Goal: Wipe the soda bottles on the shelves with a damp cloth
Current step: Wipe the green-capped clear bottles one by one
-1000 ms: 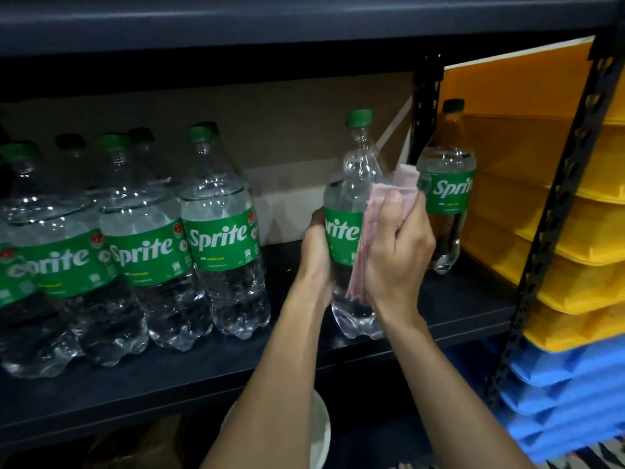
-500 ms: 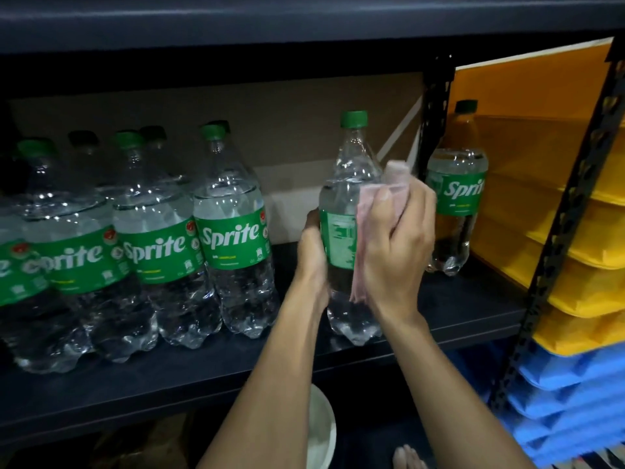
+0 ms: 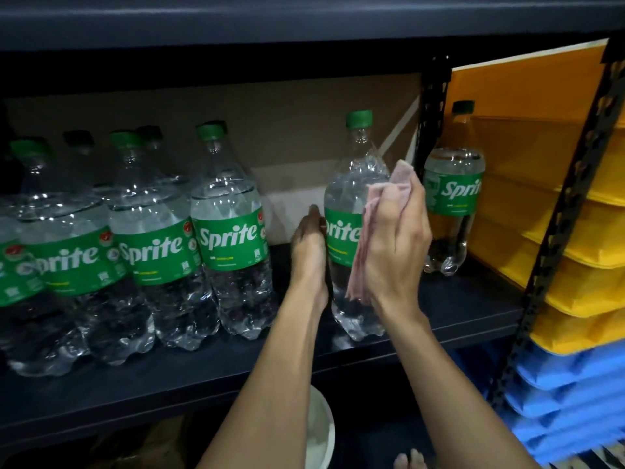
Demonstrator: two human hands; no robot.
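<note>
A clear Sprite bottle (image 3: 351, 198) with a green cap and label stands upright near the front of the dark shelf (image 3: 203, 377). My left hand (image 3: 309, 245) holds its left side at label height. My right hand (image 3: 395, 245) grips a folded pink cloth (image 3: 363, 262) and presses it against the bottle's right side, from the shoulder down past the label. Several more Sprite bottles (image 3: 233, 231) stand in a group at the left. One more Sprite bottle (image 3: 453, 194) stands at the right end by the upright post.
A black perforated upright (image 3: 431, 106) stands behind the held bottle, another upright (image 3: 554, 211) at the right. Stacked yellow bins (image 3: 575, 184) and blue bins (image 3: 568, 401) sit to the right. A white bowl (image 3: 321, 431) lies below the shelf. A dark shelf runs overhead.
The held bottle has turned, so its Sprite lettering faces me again. My right hand with the cloth has shifted slightly down and right along the bottle's side.
</note>
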